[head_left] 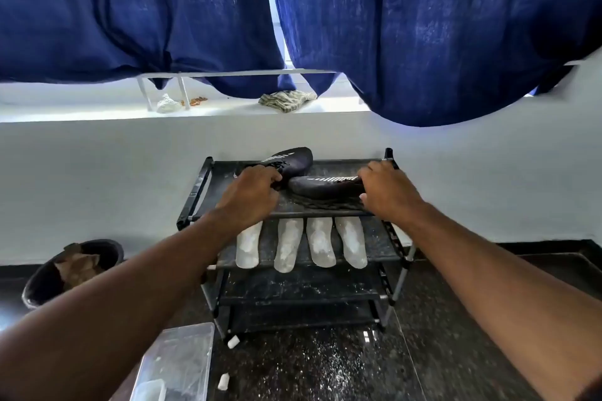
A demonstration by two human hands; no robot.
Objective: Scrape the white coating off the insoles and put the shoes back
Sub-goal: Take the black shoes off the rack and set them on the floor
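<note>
Black shoes sit on the rack's point(195, 192) top shelf: your left hand point(250, 194) grips the left shoe point(294, 159), your right hand point(389, 190) curls round the right shoe point(325, 185). Four white insoles point(301, 246) lie one shelf below.

Dark blue curtains point(146, 10) hang over a bright window, daylight showing through the gap between them. Below runs a white sill point(97, 109) with a crumpled striped cloth point(288, 100) on it, above a white wall point(97, 172). The floor point(423, 352) is dark speckled stone. A black bucket point(42, 283) stands at left.
</note>
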